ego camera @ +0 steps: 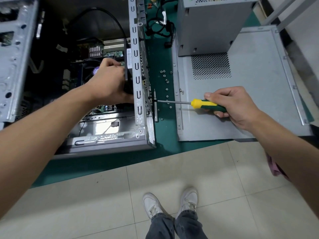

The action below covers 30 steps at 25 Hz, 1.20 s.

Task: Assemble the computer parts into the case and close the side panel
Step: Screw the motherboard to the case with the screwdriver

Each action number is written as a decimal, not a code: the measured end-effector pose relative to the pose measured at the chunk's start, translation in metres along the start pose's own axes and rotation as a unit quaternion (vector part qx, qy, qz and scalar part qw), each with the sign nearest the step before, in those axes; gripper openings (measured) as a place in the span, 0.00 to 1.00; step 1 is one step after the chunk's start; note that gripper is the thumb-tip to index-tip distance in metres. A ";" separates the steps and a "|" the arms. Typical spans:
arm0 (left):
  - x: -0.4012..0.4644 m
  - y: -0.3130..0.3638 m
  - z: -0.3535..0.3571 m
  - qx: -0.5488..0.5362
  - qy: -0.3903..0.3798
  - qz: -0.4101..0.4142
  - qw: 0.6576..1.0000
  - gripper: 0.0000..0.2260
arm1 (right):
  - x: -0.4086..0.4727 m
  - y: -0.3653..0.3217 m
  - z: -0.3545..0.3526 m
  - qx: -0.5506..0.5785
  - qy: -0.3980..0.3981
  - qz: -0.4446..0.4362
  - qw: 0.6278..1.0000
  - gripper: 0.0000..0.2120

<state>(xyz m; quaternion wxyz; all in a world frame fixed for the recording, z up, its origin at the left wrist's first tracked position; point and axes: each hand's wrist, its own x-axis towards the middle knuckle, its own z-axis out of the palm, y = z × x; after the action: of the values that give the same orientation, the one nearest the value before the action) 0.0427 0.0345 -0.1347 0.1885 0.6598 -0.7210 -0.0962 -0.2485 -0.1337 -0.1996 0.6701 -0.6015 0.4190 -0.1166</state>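
screwdriver at the case's rear wall

the open computer case (139, 94) lies on the green mat (162, 128). inside it, the left hand (110, 81) grips a black fan (128, 83) against the rear wall. outside that wall, the right hand (231, 104) clamps a green-yellow screwdriver (195, 102), tip at the wall. loose screws (167, 87) and the side panel (241, 100) lie right of the case.

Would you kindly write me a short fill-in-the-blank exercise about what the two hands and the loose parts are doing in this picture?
1. The right hand grips a screwdriver whose handle is green and ____.
2. The screwdriver's tip meets the ____ wall of the open case.
3. The left hand holds a black part ____ the case.
4. The power supply stands on the detached ____.

Missing words: yellow; rear; inside; side panel
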 end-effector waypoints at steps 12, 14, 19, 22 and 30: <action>0.000 -0.002 0.000 -0.002 -0.004 0.003 1.000 0.10 | 0.001 -0.022 -0.008 -0.021 -0.070 -0.019 0.997 0.19; 0.000 -0.002 0.001 0.002 -0.001 -0.002 1.000 0.10 | 0.003 -0.028 -0.014 -0.013 -0.112 0.003 0.994 0.16; 0.001 -0.001 0.000 -0.005 -0.005 0.003 1.000 0.10 | 0.009 -0.034 -0.018 0.066 -0.078 0.031 0.994 0.06; 0.000 -0.001 0.000 -0.007 -0.005 0.001 1.000 0.10 | 0.003 -0.030 -0.017 0.074 -0.059 0.027 0.995 0.05; 0.000 -0.002 0.000 -0.004 -0.010 -0.008 1.000 0.10 | -0.001 -0.030 -0.010 0.100 -0.060 0.045 0.992 0.05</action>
<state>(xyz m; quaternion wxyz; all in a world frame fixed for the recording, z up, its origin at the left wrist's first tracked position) 0.0449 0.0344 -0.1355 0.1831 0.6637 -0.7174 -0.1066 -0.2453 -0.1477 -0.1715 0.7556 -0.5176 0.3908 -0.0915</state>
